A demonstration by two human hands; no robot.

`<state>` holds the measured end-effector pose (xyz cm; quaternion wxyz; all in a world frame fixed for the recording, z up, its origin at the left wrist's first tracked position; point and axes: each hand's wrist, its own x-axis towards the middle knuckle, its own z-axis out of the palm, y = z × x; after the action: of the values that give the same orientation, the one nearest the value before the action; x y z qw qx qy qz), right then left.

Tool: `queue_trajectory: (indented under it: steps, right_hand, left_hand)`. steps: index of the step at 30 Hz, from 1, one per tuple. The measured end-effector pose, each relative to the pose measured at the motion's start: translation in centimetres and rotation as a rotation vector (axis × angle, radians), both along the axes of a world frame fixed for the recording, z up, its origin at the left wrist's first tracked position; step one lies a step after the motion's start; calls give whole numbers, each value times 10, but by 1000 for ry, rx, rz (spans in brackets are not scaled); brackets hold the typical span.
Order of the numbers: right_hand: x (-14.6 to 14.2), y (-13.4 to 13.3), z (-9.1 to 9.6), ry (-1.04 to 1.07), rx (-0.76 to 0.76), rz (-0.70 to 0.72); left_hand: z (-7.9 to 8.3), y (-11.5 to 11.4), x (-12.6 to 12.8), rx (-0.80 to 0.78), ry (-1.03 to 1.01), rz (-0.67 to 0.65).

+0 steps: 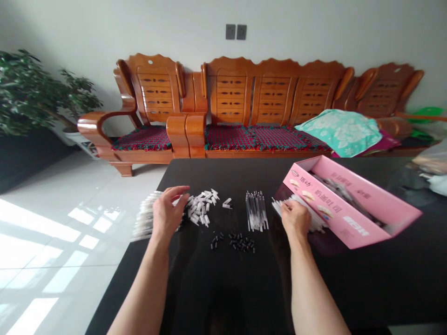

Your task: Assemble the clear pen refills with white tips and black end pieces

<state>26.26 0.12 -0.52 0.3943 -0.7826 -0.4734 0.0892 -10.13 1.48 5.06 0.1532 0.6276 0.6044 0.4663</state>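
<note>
My left hand (168, 211) hovers between a stack of white pen-like tubes (145, 216) and a loose heap of short white plastic pieces (201, 207). Its fingers reach to the right, thumb and forefinger apart, with nothing visible between them. On the other side, my right hand (296, 216) pinches at a pile of thin white tubes (317, 222) lying against the pink box; its fingertips partly hide what they hold. Between the hands lies a row of slim clear sticks with dark upper parts (256, 211), like pen refills. Small black caps (241, 243) are scattered nearer me.
A pink open-topped box (340, 209) with dark and clear items inside stands at the right of the black table (216, 279). A few white pieces (227, 203) lie apart from the heap. Beyond the table are wooden seats (230, 93), one holding a turquoise cloth (344, 132).
</note>
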Motion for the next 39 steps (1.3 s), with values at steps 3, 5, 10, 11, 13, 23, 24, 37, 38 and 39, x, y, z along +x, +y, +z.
queue_trajectory:
  steps: [3, 5, 10, 11, 13, 23, 24, 37, 38, 39]
  right_hand:
    - [12, -3, 5, -293, -277, -85]
    - [11, -4, 6, -358, -390, -36]
    - [1, -2, 7, -410, -516, 27]
    - [-1, -2, 8, -420, -531, 32]
    - [-4, -3, 10, -447, -554, 31]
    - [-4, -3, 12, -418, -529, 58]
    - [-5, -3, 11, -426, -535, 66]
    - [-9, 0, 12, 118, -70, 40]
    - [-10, 0, 11, 305, 8, 81]
    - [-13, 1, 9, 483, 64, 132]
  left_hand:
    - [-13, 5, 37, -25, -86, -115]
    - [-25, 4, 55, -21, -125, -177]
    - [-49, -2, 73, -39, -33, -220]
    - [-51, -3, 74, -43, -4, -221]
    - [-52, -4, 75, -46, 43, -218]
    - [-55, -5, 70, -60, 65, -178]
    - [-56, -4, 70, -63, 67, -173]
    - [-50, -3, 62, -145, 37, -225]
    - [-49, -3, 59, -170, 37, -257]
    - [-47, -3, 57, -197, 43, -299]
